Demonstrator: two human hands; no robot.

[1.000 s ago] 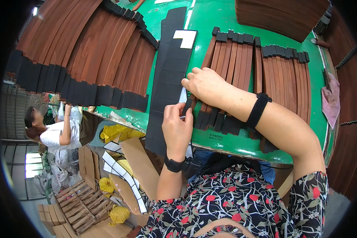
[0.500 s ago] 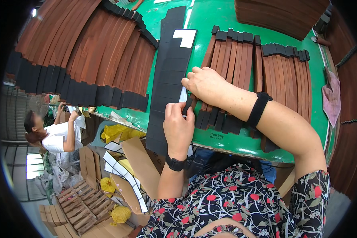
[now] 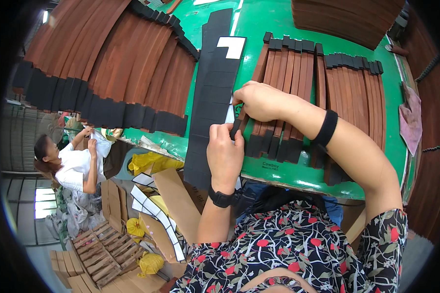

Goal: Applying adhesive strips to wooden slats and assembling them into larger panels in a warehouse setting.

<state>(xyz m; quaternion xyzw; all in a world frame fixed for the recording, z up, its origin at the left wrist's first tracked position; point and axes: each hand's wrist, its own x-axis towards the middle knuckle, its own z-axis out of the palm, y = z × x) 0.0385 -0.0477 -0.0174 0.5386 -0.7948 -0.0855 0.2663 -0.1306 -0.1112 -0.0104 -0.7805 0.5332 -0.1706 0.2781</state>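
Observation:
My left hand [image 3: 225,154] is closed with thumb and fingertips pinching the black end of a reddish-brown wooden slat [image 3: 242,118]. My right hand [image 3: 260,101] is curled in above it, its fingertips by the edge of a long black sheet [image 3: 208,105]; what they grip is hidden. Between the hands a bit of white backing [image 3: 230,114] shows along the sheet's edge. The sheet is marked off in sections, with a white bare patch [image 3: 235,48] near its far end. A row of black-tipped wooden slats [image 3: 288,73] lies right beside and partly under my right forearm.
Big stacks of slats stand at the left [image 3: 127,63] and far right [image 3: 347,19] of the green table [image 3: 259,168]. More black-ended slats [image 3: 352,93] and a pink cloth [image 3: 409,119] lie right. Below left are cardboard [image 3: 173,200] and a wooden pallet [image 3: 107,254]. A person [image 3: 73,161] works nearby.
The view has shifted slightly. My right hand has moved a little to the right and its wrist has turned. My left hand keeps its pinch beside the sheet.

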